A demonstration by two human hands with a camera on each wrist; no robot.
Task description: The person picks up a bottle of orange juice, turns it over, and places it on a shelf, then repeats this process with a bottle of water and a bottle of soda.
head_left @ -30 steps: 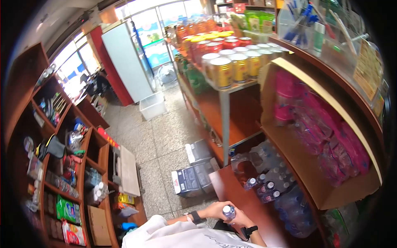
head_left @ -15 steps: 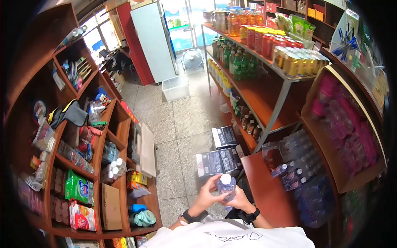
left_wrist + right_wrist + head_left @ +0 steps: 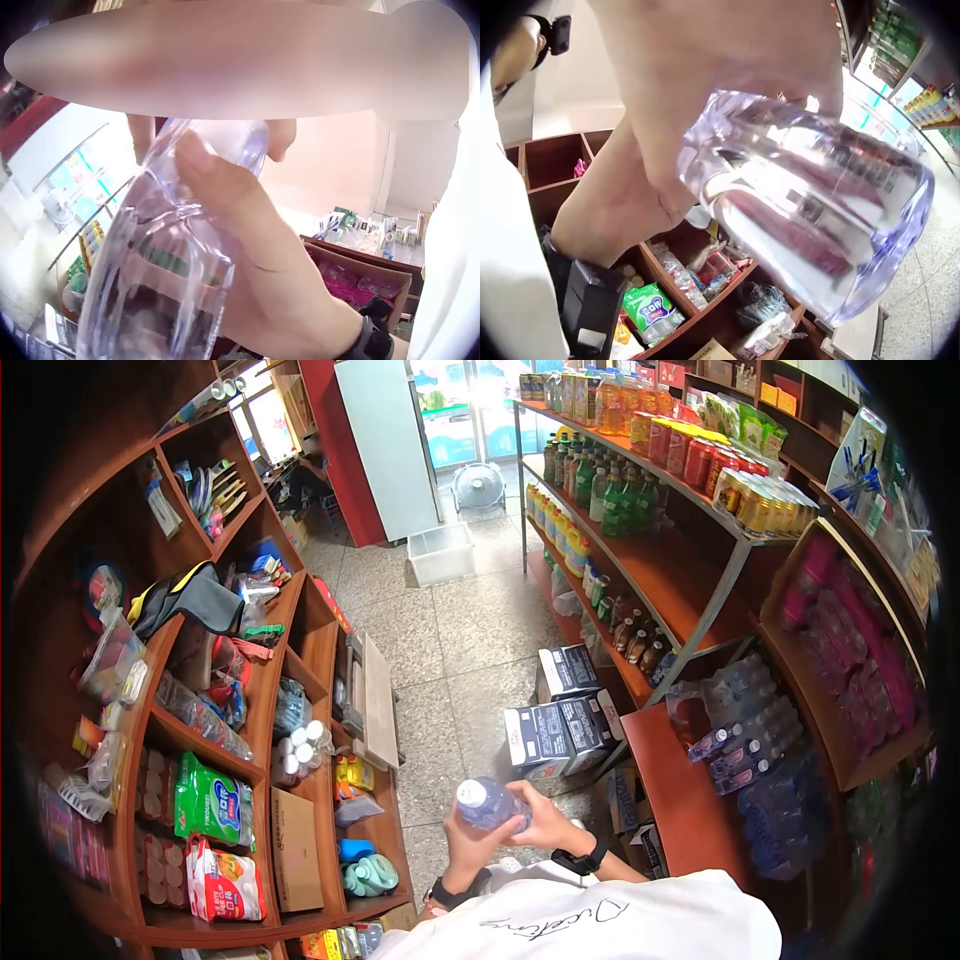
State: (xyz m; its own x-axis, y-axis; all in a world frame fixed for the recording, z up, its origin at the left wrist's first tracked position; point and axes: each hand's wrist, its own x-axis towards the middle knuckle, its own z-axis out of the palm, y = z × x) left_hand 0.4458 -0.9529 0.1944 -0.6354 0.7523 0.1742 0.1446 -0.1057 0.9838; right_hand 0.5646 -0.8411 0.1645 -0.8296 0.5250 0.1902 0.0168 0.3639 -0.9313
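Observation:
In the head view a clear bottle (image 3: 490, 805) with a white cap (image 3: 471, 792) is in front of the torso, above the floor, its cap end tilted to the left. My left hand (image 3: 470, 849) grips it from the left. From the other side my right hand (image 3: 546, 820) holds it, fingers curled against the bottle. Close up in the left wrist view, a thumb (image 3: 225, 180) lies across the bottle's ridged clear wall (image 3: 172, 255). Through the right wrist view, the bottle's base end (image 3: 877, 247) points away from the hands, and the cap is hidden.
A wooden cubby shelf (image 3: 262, 735) with packets and bags runs along the left. Dark boxes (image 3: 562, 732) are on the tiled floor (image 3: 440, 710). To the right, a drinks rack (image 3: 715, 610) stands behind a red-brown board (image 3: 680, 800) holding small bottles (image 3: 740, 765).
The bottle and both hands have shifted left in the head view and come up larger. The bottle now leans further over. The head view has turned so the rack sits further right.

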